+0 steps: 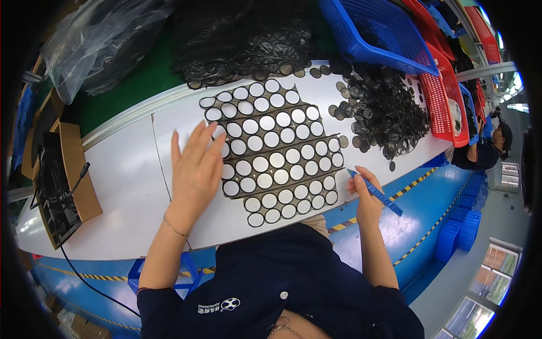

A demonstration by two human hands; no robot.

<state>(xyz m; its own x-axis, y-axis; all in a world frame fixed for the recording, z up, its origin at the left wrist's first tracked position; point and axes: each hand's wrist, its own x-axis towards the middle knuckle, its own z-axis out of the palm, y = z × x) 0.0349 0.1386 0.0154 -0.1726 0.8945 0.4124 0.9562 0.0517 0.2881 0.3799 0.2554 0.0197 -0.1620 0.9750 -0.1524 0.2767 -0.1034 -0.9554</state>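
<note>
Several dark strips lie side by side on the white table in front of me, each with rows of black-rimmed round openings that look white inside. My left hand rests palm down at their left edge, fingers spread, with the fingertips over the outermost circles. Beyond the strips' right side, my right hand is closed around a slim blue tool with a pointed end. Its tip points up and left toward the strips; the exact kind of tool is not clear.
A loose heap of dark thin discs covers the table's right side. Behind the strips lies a black pile of sheets, beside a clear plastic bag. A blue basket, red basket and cardboard box flank these. Another person is far right.
</note>
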